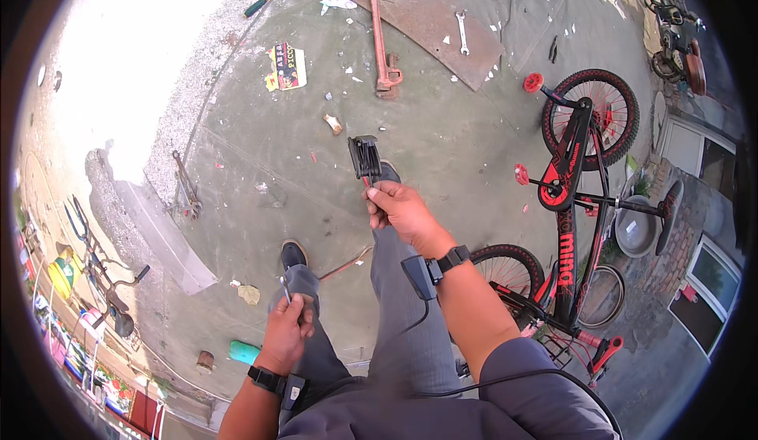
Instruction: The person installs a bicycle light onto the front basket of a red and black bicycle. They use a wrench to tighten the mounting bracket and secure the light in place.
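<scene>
My right hand (388, 208), out in front of my legs, pinches a black folding hex key set (363, 154), held by a thin piece at its lower end. Low on the left, my left hand (290, 325) grips a small slim metal tool (285, 286), partly hidden by the fingers. A red pipe wrench (380, 41) lies ahead on the concrete, near a silver open-end wrench (463, 33) on a rusty metal sheet (426, 13). Beside me on the right is a black and red bicycle (567, 211).
Another wrench (186, 183), a screwdriver (255, 7), pliers (553, 48) and scraps are scattered around. A cyan bottle (245, 352) lies at lower left. A second bicycle (103, 274) is at far left, a motorbike (679, 61) at upper right, a round grey basin (637, 231) behind the near bicycle.
</scene>
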Tool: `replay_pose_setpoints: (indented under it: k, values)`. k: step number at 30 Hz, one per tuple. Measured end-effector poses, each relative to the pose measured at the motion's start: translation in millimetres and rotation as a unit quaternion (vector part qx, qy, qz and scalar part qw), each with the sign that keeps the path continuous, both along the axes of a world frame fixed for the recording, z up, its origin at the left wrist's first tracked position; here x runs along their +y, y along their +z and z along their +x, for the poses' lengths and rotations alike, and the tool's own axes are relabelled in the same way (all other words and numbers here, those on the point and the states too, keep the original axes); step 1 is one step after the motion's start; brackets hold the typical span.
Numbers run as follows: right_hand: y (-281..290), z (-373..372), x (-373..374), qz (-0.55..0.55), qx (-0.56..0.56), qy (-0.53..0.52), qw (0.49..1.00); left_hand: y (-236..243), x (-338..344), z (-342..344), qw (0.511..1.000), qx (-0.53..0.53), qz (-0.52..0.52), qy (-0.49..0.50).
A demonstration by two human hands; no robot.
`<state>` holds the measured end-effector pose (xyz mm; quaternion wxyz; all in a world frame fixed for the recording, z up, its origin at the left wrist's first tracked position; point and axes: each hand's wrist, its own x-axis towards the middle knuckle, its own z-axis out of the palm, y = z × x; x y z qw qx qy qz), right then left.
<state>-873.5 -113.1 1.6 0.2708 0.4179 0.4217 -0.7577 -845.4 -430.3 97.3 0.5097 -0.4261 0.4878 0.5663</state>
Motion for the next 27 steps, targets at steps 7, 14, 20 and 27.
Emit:
replay_pose_setpoints:
  k: [7,14,20,27]
  values:
    - [230,104,-70,0.053,0.109,-0.045,0.992,123,1,-56,0.973,0.107,0.155,-0.136]
    - [339,202,-153,0.037,0.183,-0.111,0.976,215,20,-7,0.933,0.073,0.307,-0.171]
    - [381,282,-176,0.0,0.215,-0.146,0.966,230,14,70,0.932,0.019,0.315,-0.178]
    - [419,390,-168,-0.021,0.273,-0.158,0.949,290,53,168,0.884,0.07,0.41,-0.214]
